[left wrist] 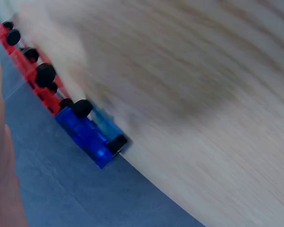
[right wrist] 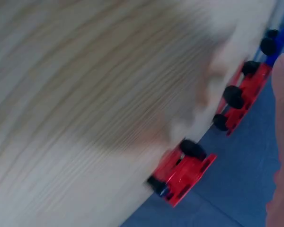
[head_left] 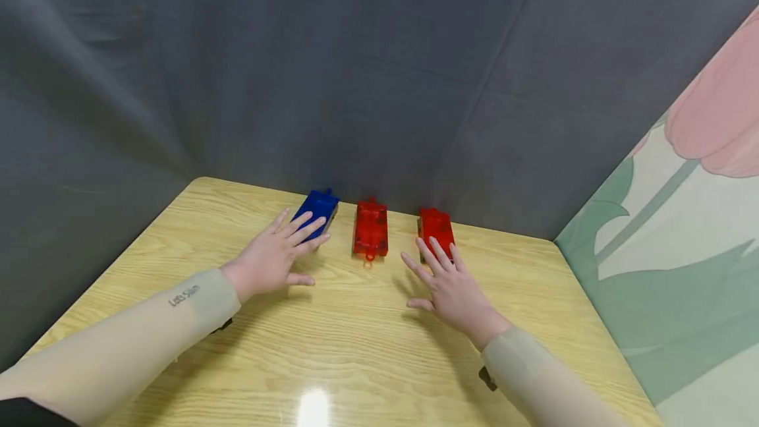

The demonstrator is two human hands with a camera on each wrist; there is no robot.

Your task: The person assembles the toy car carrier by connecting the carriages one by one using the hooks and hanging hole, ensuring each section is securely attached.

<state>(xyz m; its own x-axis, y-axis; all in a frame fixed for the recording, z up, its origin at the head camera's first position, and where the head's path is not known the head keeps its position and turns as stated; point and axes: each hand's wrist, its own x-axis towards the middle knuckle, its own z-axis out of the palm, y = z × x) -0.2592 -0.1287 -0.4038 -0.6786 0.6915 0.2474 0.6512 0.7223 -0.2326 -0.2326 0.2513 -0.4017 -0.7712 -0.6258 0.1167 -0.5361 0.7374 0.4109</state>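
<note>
Three small plastic toy vehicles with black wheels stand in a row near the table's far edge. In the head view the blue toy car [head_left: 321, 203] is at the left, a red toy car [head_left: 371, 229] with a loop at its near end in the middle, and another red toy car [head_left: 435, 224] at the right. My left hand [head_left: 274, 257] is spread with fingers straight and overlaps the blue car's near end in this view. The right hand [head_left: 452, 292], also spread, reaches toward the right red car. Both palms face down, holding nothing.
The wood-grain table [head_left: 350, 341] ends at a dark grey curtain [head_left: 367, 71] behind the cars. At the right hangs a cloth [head_left: 670, 236] printed with a pink flower and green leaves. A bright reflection lies on the table's near part.
</note>
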